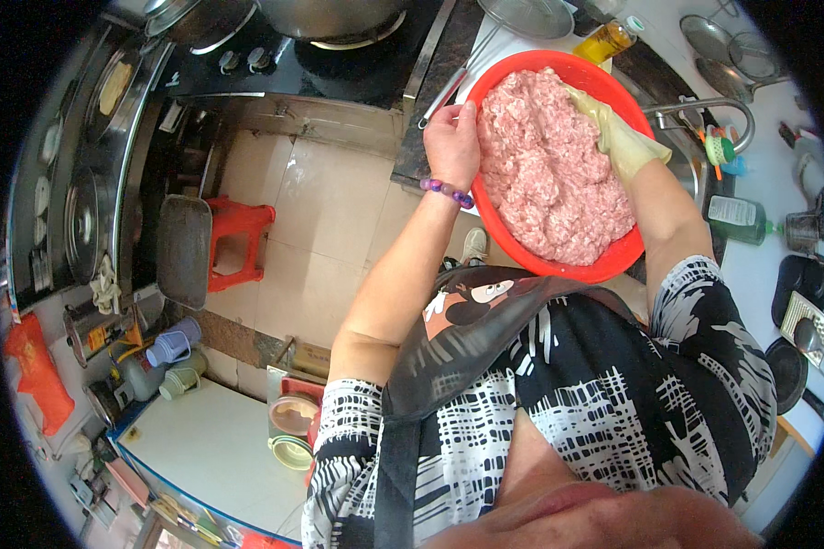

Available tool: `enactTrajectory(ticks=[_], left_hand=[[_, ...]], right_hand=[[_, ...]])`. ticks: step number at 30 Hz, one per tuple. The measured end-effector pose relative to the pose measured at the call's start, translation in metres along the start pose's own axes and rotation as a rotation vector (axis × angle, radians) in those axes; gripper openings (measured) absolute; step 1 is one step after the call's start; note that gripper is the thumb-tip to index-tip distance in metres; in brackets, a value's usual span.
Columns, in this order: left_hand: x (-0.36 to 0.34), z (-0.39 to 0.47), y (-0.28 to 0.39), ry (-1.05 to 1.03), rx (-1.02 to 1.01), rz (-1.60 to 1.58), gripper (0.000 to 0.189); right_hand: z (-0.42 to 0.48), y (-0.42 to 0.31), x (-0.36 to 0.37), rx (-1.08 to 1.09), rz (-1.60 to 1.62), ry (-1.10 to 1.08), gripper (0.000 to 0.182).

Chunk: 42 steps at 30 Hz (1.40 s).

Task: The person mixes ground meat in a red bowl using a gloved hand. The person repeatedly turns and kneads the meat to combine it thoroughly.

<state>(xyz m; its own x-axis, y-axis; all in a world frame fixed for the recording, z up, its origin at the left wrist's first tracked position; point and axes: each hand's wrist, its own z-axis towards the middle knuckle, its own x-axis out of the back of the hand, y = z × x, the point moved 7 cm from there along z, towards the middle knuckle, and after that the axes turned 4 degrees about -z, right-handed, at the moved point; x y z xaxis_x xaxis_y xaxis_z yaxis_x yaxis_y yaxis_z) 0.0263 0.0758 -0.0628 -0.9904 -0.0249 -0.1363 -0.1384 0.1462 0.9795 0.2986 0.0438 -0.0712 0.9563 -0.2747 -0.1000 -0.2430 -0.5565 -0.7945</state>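
Note:
Before me a red plastic basin (486, 82) holds a large mound of pale pink minced meat (549, 171). My left hand (453, 141), bare with a beaded bracelet at the wrist, grips the basin's left rim, its thumb along the edge. At the basin's right side my right hand (608, 130) wears a loose, yellowish translucent glove. The gloved hand reaches against the meat's upper right edge; its fingers are partly buried, so their closure is hidden. Lumps and folds mark the meat's surface.
A strainer (529, 15) and an oil bottle (608, 40) stand beyond the basin. To the right are a sink faucet (721, 103) and a green bottle (738, 219). A gas stove (281, 65) with pots lies upper left. A red stool (240, 243) is on the tiled floor.

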Motion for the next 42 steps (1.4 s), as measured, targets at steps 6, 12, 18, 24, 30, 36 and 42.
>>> enactTrajectory(ticks=[6, 12, 18, 24, 30, 36, 42], left_hand=[[0.002, 0.010, -0.001, -0.021, 0.044, -0.058, 0.033], [0.006, 0.012, -0.010, -0.010, 0.060, -0.088, 0.033], [0.003, 0.005, -0.007, -0.037, 0.076, -0.028, 0.031], [0.002, 0.003, -0.014, -0.055, 0.051, -0.033, 0.033], [-0.004, 0.003, -0.014, -0.061, 0.016, -0.059, 0.033], [-0.003, 0.006, -0.011, -0.040, 0.008, -0.057, 0.033], [-0.008, 0.005, -0.004, -0.069, -0.003, 0.022, 0.035]], right_hand=[[-0.025, 0.002, -0.061, -0.280, 0.228, -0.192, 0.038], [-0.100, -0.029, -0.119, 0.077, -0.164, -0.568, 0.023], [-0.166, -0.020, -0.143, 0.960, -1.200, -0.100, 0.011], [-0.119, 0.027, -0.108, 0.382, -1.444, -0.089, 0.003], [-0.033, 0.022, -0.081, 0.100, -1.306, 0.018, 0.006], [-0.028, 0.012, -0.076, 0.068, -1.415, -0.033, 0.012], [-0.069, 0.004, -0.103, 0.127, -1.762, -0.195, 0.019]])
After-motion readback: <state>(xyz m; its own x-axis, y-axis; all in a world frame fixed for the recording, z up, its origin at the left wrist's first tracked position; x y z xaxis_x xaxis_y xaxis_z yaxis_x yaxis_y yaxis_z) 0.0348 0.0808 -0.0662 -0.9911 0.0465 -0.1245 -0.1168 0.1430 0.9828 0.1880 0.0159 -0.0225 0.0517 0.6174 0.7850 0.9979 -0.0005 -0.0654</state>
